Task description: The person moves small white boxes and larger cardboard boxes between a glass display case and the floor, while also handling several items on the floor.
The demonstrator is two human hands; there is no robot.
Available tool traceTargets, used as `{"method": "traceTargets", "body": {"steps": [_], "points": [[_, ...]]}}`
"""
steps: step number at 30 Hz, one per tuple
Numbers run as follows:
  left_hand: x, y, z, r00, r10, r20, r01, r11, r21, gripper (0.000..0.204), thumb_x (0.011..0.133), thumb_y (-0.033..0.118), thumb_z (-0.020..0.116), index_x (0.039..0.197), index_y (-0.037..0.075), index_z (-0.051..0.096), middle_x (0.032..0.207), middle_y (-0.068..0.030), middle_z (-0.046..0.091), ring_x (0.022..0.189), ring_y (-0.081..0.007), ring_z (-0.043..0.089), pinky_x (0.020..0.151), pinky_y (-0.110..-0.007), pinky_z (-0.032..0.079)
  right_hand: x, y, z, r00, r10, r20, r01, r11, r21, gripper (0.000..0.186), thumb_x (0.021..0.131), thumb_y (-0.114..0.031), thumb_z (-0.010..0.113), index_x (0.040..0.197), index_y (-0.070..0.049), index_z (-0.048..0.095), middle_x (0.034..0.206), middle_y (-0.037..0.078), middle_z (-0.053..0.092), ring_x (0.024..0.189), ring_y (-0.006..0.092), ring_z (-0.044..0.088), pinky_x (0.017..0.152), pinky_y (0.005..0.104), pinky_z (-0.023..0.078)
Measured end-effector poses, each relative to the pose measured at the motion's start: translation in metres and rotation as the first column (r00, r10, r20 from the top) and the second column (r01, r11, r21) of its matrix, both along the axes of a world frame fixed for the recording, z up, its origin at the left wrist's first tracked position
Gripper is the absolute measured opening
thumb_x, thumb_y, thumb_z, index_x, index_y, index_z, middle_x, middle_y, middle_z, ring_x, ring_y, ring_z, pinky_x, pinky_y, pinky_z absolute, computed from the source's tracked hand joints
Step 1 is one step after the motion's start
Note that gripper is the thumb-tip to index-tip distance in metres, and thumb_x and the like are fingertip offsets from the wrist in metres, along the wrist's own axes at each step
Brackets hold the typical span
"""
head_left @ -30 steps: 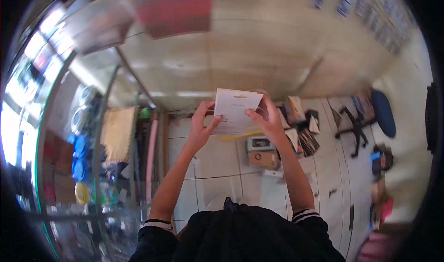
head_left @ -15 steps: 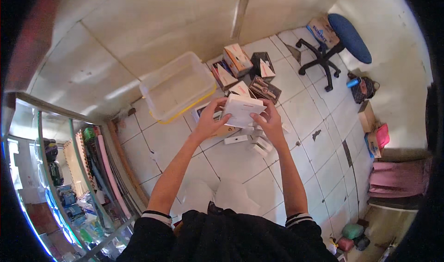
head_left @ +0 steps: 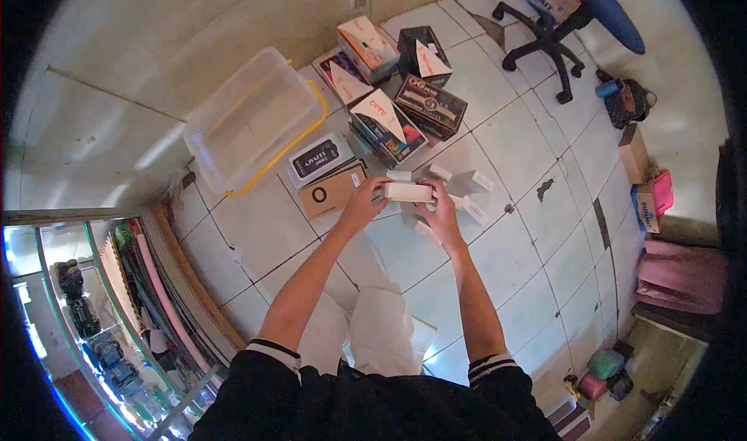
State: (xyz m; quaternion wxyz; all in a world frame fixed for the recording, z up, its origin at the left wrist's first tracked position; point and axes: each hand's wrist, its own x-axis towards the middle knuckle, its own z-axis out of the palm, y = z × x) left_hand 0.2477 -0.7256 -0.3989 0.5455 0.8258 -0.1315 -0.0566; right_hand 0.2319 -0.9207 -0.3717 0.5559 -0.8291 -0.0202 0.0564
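Between both hands is a small white box (head_left: 408,193), held level with a narrow side facing up at me. My left hand (head_left: 364,206) grips its left end, and my right hand (head_left: 443,214) grips the right end. Several small white boxes (head_left: 476,180) lie on the tiled floor just beyond and beside my right hand. To the left of my left hand rest a flat brown box (head_left: 330,193) and a white box with a dark printed panel (head_left: 317,159).
Several printed cartons with white paper triangles, among them an orange one (head_left: 369,48) and a black one (head_left: 424,56), stand beyond my hands. A clear plastic bin (head_left: 249,122) with a yellow rim is left of them. An office chair (head_left: 548,48) stands far right; glass shelving (head_left: 101,316) is at left.
The white box has turned from showing its broad face to a narrow side. My view has shifted, bringing more of the cartons and small boxes into sight. Both hands still hold the box.
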Motion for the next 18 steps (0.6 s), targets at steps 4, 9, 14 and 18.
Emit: {"method": "traceTargets", "body": {"steps": [4, 9, 14, 18], "points": [[-0.004, -0.006, -0.027, 0.994, 0.014, -0.111, -0.022, 0.997, -0.072, 0.043, 0.071, 0.006, 0.064, 0.109, 0.005, 0.045, 0.102, -0.0133, 0.052, 0.094, -0.0259, 0.054, 0.08, -0.033, 0.045, -0.004, 0.001, -0.02, 0.999, -0.029, 0.044, 0.03, 0.999, -0.02, 0.042, 0.071, -0.001, 0.061, 0.109, -0.005, 0.044, 0.102, 0.013, 0.053, 0.096, 0.025, 0.054, 0.081, 0.034, 0.044], [-0.001, -0.016, -0.034, 0.993, 0.05, -0.106, -0.054, 0.998, -0.03, 0.043, 0.071, 0.007, 0.064, 0.109, 0.005, 0.044, 0.104, -0.015, 0.051, 0.097, -0.028, 0.052, 0.082, -0.035, 0.043, 0.001, -0.005, -0.028, 0.997, -0.039, 0.064, 0.045, 0.995, -0.086, 0.042, 0.07, -0.001, 0.061, 0.108, -0.005, 0.043, 0.102, 0.017, 0.053, 0.094, 0.0317, 0.053, 0.079, 0.0365, 0.043], [-0.001, -0.015, -0.046, 0.994, 0.016, -0.107, -0.017, 1.0, -0.01, 0.045, 0.071, 0.007, 0.063, 0.11, 0.005, 0.042, 0.106, -0.0159, 0.05, 0.1, -0.0307, 0.049, 0.084, -0.037, 0.04, 0.003, -0.007, -0.029, 1.0, 0.026, 0.006, -0.025, 0.997, -0.076, 0.041, 0.07, -0.002, 0.061, 0.106, -0.005, 0.043, 0.101, 0.018, 0.052, 0.096, 0.0328, 0.052, 0.08, 0.0365, 0.042], [-0.003, -0.017, -0.052, 0.992, -0.072, -0.101, 0.077, 0.996, 0.05, 0.045, 0.071, 0.007, 0.063, 0.111, 0.006, 0.042, 0.108, -0.0164, 0.048, 0.101, -0.0321, 0.048, 0.085, -0.038, 0.039, 0.0, -0.012, -0.055, 0.996, 0.087, 0.006, -0.084, 0.977, -0.196, 0.041, 0.068, -0.001, 0.061, 0.106, -0.006, 0.043, 0.102, 0.018, 0.051, 0.097, 0.0337, 0.05, 0.081, 0.0386, 0.042]]}}
